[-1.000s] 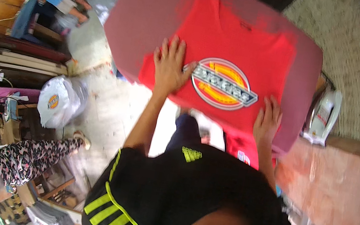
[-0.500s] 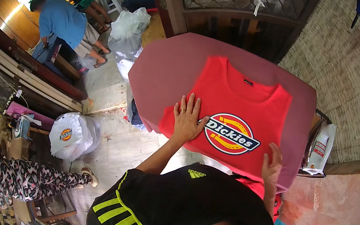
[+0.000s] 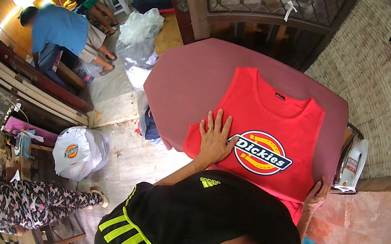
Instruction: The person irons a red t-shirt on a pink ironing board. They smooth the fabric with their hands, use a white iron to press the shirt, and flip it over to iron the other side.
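A red tank top (image 3: 278, 120) with a round yellow-and-red emblem and a dark lettered band lies spread on a padded, maroon-covered board (image 3: 187, 77). My left hand (image 3: 216, 141) rests flat on the shirt's left side, fingers spread, beside the emblem. At the lower right, my right hand (image 3: 317, 193) touches the shirt's side edge near the board's rim. Its fingers look stretched out, though partly seen edge-on. The shirt's lower end goes out of sight beneath my torso.
An iron (image 3: 352, 166) stands in a holder at the board's right end. Left of the board are a clear plastic bag (image 3: 138, 35) and a stuffed white bag (image 3: 81, 152). A latticed door (image 3: 272, 3) is behind. Several people work at the left.
My right hand has moved down and outward to the shirt's right edge. My left hand stays flat on the cloth. The whole view has shifted slightly.
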`<move>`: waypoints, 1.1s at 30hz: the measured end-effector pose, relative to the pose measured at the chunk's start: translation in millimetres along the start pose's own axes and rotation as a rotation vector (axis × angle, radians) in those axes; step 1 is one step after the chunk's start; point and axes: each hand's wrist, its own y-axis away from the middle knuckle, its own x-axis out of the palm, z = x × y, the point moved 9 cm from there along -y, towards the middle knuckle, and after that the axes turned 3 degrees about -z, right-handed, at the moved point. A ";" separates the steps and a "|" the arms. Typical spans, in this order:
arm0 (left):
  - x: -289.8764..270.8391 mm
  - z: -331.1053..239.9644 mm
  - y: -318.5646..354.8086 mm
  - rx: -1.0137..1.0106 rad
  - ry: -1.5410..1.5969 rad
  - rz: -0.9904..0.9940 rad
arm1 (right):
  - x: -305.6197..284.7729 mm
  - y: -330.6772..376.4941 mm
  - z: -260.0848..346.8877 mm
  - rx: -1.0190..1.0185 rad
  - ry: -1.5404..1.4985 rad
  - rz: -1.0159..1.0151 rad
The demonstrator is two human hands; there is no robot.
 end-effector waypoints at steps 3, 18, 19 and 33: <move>1.4 0.0 -1.5 0.009 -0.001 0.008 | 1.7 -1.9 4.0 -0.007 0.076 0.010; -2.3 -5.2 -4.5 0.041 -0.030 0.012 | -4.3 10.4 -6.2 -0.036 0.106 -0.072; -3.8 -4.3 -6.1 0.042 -0.049 0.006 | -0.2 9.3 -9.6 0.014 0.087 -0.035; 22.8 -21.6 -48.4 0.290 -0.029 -0.061 | -4.8 -6.6 11.8 0.033 0.103 -0.019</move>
